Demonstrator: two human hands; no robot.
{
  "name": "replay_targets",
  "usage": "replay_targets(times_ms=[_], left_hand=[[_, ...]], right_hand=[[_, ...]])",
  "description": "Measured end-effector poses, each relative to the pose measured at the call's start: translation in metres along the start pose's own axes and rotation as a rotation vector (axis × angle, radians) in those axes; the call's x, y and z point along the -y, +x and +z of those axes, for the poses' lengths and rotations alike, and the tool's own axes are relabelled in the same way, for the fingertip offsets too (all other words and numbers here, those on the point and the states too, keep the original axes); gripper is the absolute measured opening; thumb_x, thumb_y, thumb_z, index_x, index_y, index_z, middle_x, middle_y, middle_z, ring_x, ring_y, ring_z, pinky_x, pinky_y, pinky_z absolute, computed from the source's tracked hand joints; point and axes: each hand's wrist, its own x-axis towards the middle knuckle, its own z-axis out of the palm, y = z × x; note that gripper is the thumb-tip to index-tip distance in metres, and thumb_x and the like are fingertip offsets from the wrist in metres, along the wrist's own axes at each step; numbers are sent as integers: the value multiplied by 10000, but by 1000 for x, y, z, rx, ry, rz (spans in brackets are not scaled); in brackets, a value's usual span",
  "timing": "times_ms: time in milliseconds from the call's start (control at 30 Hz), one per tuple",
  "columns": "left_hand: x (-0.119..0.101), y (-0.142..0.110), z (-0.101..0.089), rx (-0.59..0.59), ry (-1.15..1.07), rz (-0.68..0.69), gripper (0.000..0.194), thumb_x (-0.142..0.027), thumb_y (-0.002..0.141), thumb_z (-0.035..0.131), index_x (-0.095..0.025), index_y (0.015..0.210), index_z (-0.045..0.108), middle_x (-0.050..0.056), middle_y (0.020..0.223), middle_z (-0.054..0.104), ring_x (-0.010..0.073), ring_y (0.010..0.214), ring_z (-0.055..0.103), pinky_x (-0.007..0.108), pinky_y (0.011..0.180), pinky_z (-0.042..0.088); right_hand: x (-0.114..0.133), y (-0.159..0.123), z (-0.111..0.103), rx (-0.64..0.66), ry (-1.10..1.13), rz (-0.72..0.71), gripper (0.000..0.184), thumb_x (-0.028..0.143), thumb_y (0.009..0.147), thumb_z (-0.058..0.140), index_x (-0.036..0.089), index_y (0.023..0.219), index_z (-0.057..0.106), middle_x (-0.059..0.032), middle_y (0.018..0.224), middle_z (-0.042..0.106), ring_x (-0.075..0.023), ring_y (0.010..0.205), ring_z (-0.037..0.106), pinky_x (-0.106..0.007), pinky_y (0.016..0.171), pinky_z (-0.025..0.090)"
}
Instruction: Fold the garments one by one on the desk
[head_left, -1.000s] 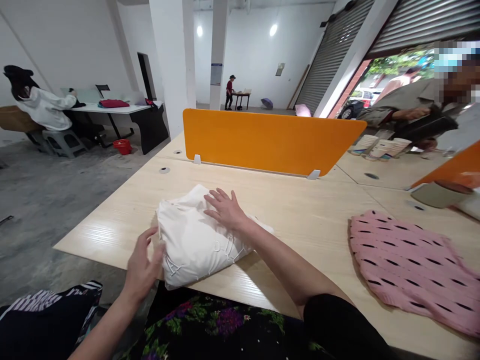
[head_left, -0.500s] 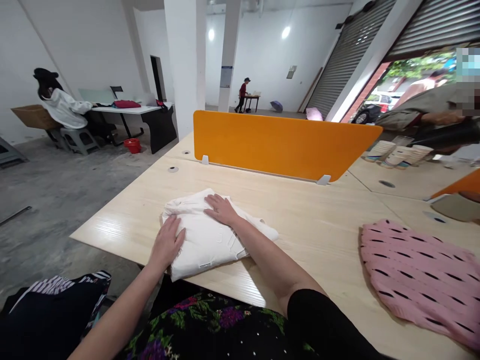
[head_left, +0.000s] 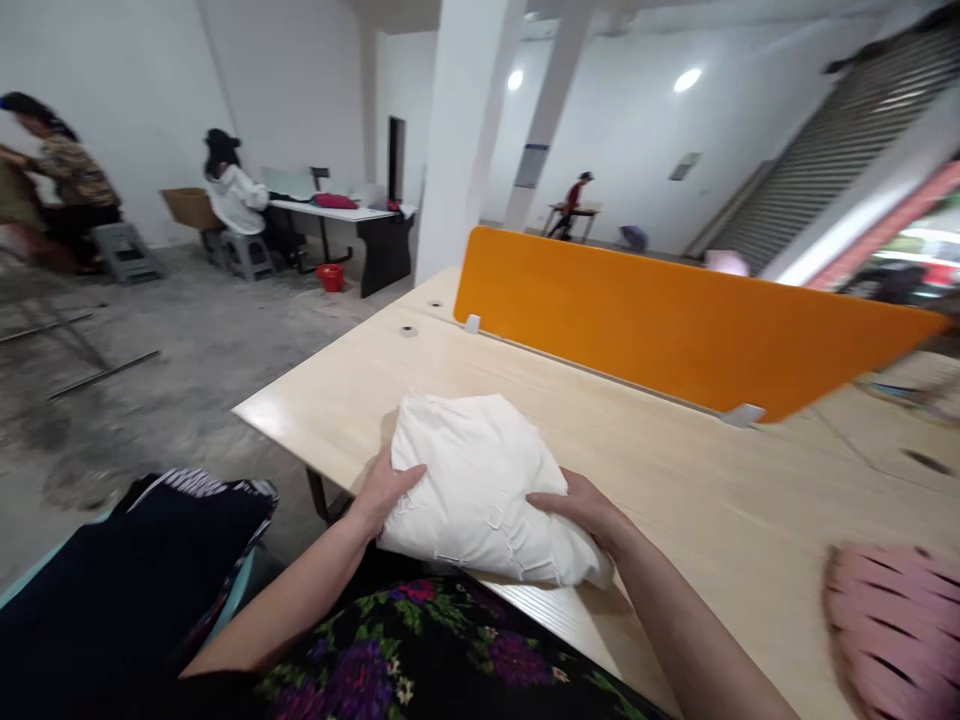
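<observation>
A folded white garment (head_left: pixel 480 470) with raised stitched outlines on its front sits at the near edge of the wooden table (head_left: pixel 337 385). My left hand (head_left: pixel 382 492) grips its left side, thumb on top and fingers hidden beneath. On the right side, my right hand (head_left: pixel 589 510) holds it the same way, thumb over the cloth and fingers out of sight. Whether the bundle is lifted off the table cannot be made out.
An orange divider (head_left: pixel 660 315) crosses the table behind the garment. A pink garment with dark slits (head_left: pixel 896 625) lies at the right. Dark clothing (head_left: pixel 142 570) is heaped in a pale blue container at lower left. People sit or stand farther back, near a red bucket (head_left: pixel 330 278).
Both hands have gone from lying flat on the white garment to gripping its two sides. My right hand slid off the top to the right. The camera view has swung left.
</observation>
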Motion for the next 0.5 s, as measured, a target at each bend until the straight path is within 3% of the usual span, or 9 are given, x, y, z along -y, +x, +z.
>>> replay_targets(times_ms=[133, 267, 367, 500], left_hand=[[-6, -29, -37, -41, -191, -19, 695, -485, 709, 682, -128, 1280, 510, 135, 1245, 635, 280, 1120, 605, 396, 928, 508], [-20, -70, -106, -235, -265, 4, 755, -494, 667, 740, -120, 1282, 511, 145, 1248, 632, 298, 1126, 598, 408, 947, 495], [-33, -110, -163, -455, -218, 26, 745, -462, 649, 771, -140, 1273, 525, 124, 1210, 655, 294, 1089, 618, 422, 944, 500], [-48, -173, -228, -861, -67, -19, 633, -430, 635, 794, -197, 1188, 592, 44, 1111, 699, 264, 1018, 644, 460, 972, 480]], right_hand=[[10, 1, 39, 91, 121, -14, 510, 437, 590, 768, 173, 1016, 676, -117, 1024, 728, -316, 927, 678, -378, 749, 541], [49, 21, 101, 255, 109, -135, 514, 430, 569, 781, 160, 994, 676, -103, 981, 731, -301, 892, 672, -364, 719, 530], [95, 35, 161, 436, 132, -286, 504, 414, 571, 782, 144, 983, 676, -80, 960, 726, -275, 886, 658, -352, 735, 512], [158, 43, 240, 646, 184, -492, 507, 370, 608, 769, 157, 1057, 665, -49, 1014, 710, -239, 938, 637, -330, 797, 486]])
